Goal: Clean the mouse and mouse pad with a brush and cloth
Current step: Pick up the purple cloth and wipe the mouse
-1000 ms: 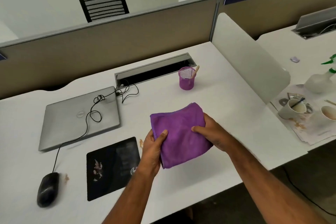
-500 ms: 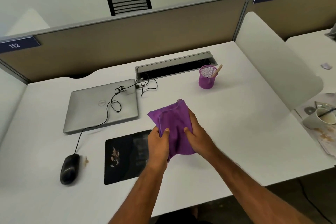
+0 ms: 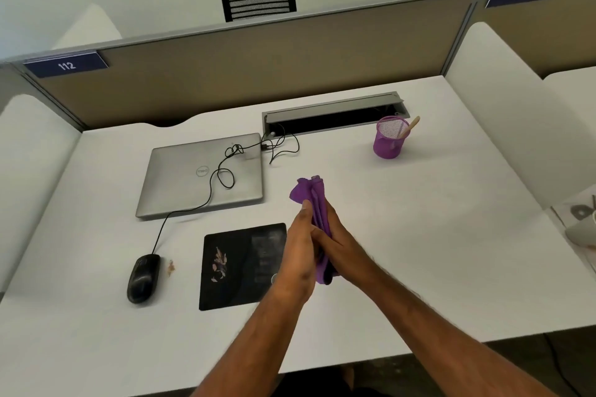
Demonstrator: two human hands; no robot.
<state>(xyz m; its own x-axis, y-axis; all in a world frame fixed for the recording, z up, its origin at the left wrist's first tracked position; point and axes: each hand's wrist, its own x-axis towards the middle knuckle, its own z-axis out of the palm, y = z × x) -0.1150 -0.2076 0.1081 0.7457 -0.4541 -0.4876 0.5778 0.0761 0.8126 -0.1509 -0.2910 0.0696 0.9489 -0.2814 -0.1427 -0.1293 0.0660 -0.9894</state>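
Holding the purple cloth sandwiched between your two palms, you've got both hands up above the white desk, roughly over the right edge of the mouse pad. Your left hand sits on the left side of the cloth with its fingers stretched along the fabric, and your right hand presses in from the other side, fingers laid across toward the left hand. So neither hand is really wrapped around it; the cloth is squeezed flat and bunched narrow between them. A crumpled end pokes out past your fingertips at the top, and a shorter end sticks out below near your wrists.

The black wired mouse sits on the desk well left of the pad, with some brownish crumbs just beside it on its right. There's also a pale smudge or debris on the pad itself. The mouse's cable loops over the closed silver Dell laptop and runs to the cable tray at the back. Over on the right, well apart from your hands, a purple mesh pen cup has a wooden handle leaning out of it; can't tell from here whether that's the brush.
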